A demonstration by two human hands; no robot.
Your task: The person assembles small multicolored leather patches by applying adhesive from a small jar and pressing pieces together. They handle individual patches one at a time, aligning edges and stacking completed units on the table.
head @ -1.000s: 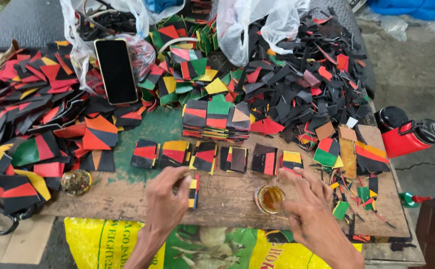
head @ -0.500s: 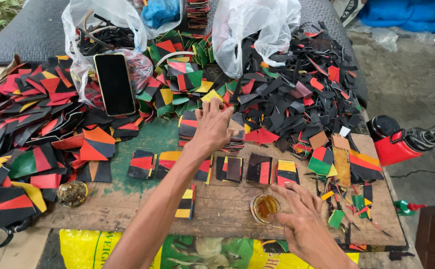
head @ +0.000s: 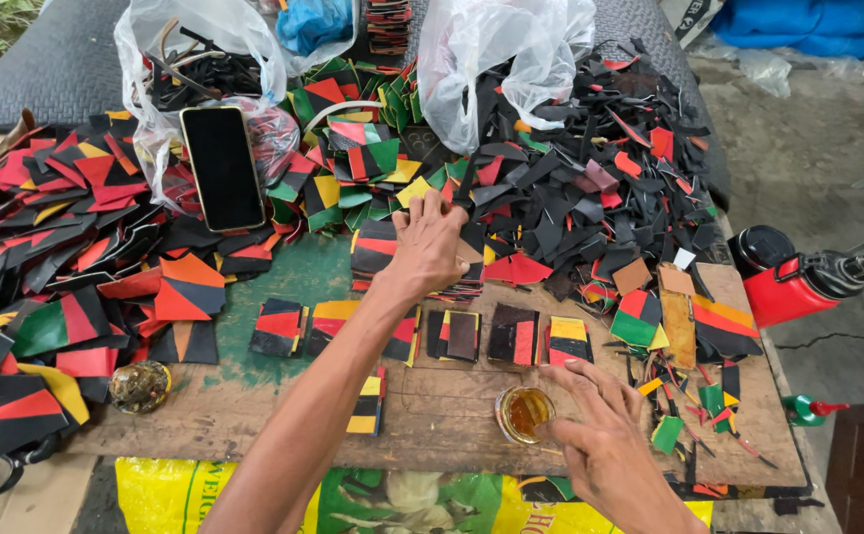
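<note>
Far left: a heap [head: 66,257] of red, black, yellow and green patches, spilling over the board's [head: 254,415] left end. Near its near edge, a small round tin [head: 139,385]. Behind, a clear bag [head: 205,59] with a dark phone [head: 222,168] lying face up against it.

Middle: left hand [head: 430,242] stretched far across the board, palm down, fingers loosely spread and pressed onto a stack [head: 378,252] of striped pieces; nothing gripped, so far as can be seen. Just near of it, a row [head: 432,331] of small striped stacks side by side. One striped strip [head: 366,400] alone, nearer the board's near edge.

Right of middle: right hand [head: 605,450] low and near, fingers spread wide, fingertips touching the rim of a glue pot [head: 525,413] with amber liquid; holding nothing. Behind, a second clear bag [head: 496,59] over a big pile [head: 600,198] of mostly black scraps.

Far right: a red and black bottle [head: 798,282] lying beside the board.
</note>
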